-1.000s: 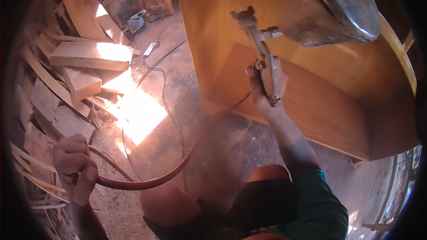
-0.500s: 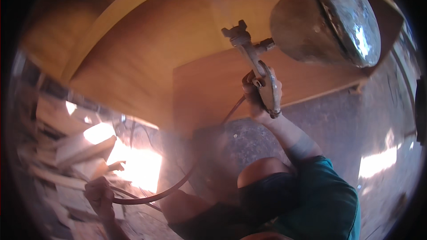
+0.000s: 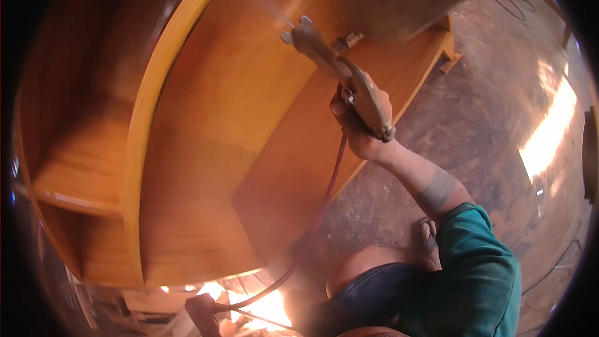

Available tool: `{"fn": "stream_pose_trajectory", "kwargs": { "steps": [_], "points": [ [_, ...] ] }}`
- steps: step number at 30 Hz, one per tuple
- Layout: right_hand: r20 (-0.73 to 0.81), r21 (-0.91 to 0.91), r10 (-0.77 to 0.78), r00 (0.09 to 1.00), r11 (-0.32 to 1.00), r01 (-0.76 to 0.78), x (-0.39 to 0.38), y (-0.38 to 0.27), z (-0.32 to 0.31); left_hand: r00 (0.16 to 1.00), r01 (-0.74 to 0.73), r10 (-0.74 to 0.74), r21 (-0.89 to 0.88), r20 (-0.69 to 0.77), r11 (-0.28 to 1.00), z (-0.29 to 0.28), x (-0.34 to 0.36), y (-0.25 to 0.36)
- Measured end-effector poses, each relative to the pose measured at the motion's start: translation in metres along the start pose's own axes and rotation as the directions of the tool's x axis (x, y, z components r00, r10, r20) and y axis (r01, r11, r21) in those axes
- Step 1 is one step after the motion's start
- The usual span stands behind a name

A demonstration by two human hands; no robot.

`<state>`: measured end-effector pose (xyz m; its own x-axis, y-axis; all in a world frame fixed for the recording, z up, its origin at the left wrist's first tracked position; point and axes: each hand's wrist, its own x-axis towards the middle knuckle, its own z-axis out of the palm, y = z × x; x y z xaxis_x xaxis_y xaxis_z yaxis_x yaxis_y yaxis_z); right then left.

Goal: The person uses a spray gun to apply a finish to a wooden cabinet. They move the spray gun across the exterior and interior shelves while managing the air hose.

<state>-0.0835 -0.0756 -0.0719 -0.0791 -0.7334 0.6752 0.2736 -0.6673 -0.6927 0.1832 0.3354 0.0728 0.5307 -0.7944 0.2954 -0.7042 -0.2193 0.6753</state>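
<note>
My right hand (image 3: 360,130) is wrapped round the handle of a metal spray gun (image 3: 321,53). A fine mist leaves its nozzle toward the upper left, over the orange-brown wooden cabinet (image 3: 206,112). The gun's large metal paint cup (image 3: 399,0) is partly cut off by the top edge. A reddish air hose (image 3: 326,209) hangs from under the gun and curves down to my left hand (image 3: 203,315), which is closed round it near the lower edge. Shadow hides part of the left hand's fingers.
A raised curved wooden edge (image 3: 136,125) crosses the cabinet, with a shelf compartment (image 3: 78,193) left of it. Scrap wood (image 3: 156,302) lies at the lower left. Brown floor (image 3: 474,118) stretches to the right, with a dark cable (image 3: 552,268) and a bright sunlit patch (image 3: 552,128).
The view has swung, so the cabinet stands more tilted and fills more of the left. The spray gun appears farther up and left, my left hand lower and farther right. A foot now shows.
</note>
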Motion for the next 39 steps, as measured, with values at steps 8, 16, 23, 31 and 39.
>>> {"fn": "stream_pose_trajectory", "kwargs": {
  "steps": [8, 16, 23, 31, 39],
  "points": [
    [-0.280, 0.054, -0.066, 0.958, 0.995, 0.084, 0.096, 0.045, -0.073, 0.727, -0.630, 0.371, 0.777, 0.578, 0.024, -0.048, 0.049, -0.067],
    [-0.626, 0.044, -0.113, 0.771, 0.983, 0.180, 0.170, 0.089, -0.117, 0.996, 0.062, -0.044, 0.243, -0.079, 0.968, 0.023, 0.076, -0.034],
    [-0.406, -0.038, -0.161, 0.900, 0.987, 0.159, 0.110, 0.076, -0.089, 0.996, 0.009, 0.000, -0.101, 0.094, 0.995, 0.095, 0.062, 0.080],
    [0.091, 0.210, -0.058, 0.994, 0.977, 0.038, 0.002, 0.043, 0.004, 0.998, -0.053, 0.051, -0.058, -0.037, 0.997, 0.037, -0.004, 0.077],
    [0.333, 0.418, -0.068, 0.941, 0.905, -0.083, -0.091, -0.008, 0.106, 0.989, -0.028, 0.034, 0.046, -0.142, 0.999, -0.023, -0.092, 0.057]
  ]
}}
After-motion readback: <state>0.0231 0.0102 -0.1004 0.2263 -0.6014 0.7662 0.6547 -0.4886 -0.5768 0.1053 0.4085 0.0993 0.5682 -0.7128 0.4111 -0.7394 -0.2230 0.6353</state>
